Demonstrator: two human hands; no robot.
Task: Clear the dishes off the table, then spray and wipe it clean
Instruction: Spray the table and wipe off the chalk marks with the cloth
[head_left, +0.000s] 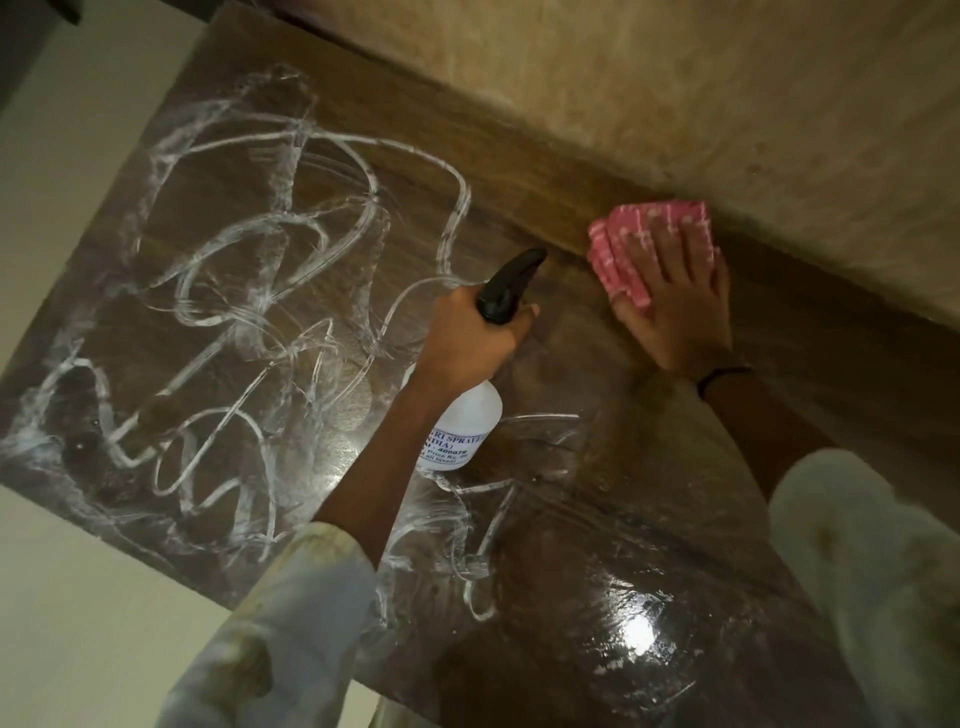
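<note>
Head view: The left hand (470, 340) grips the neck of a white spray bottle (460, 426), fingers curled around it below the black trigger head (509, 286). The bottle is upright over the dark wooden counter (649, 519). White looping foam streaks (234, 291) cover the counter left of these fingers. The right hand (675, 306) presses a pink patterned cloth (649, 228) flat on the counter at its far edge, against the beige wall (727, 93); fingers straight, slightly spread, the cloth lying under and beyond the fingertips.
</note>
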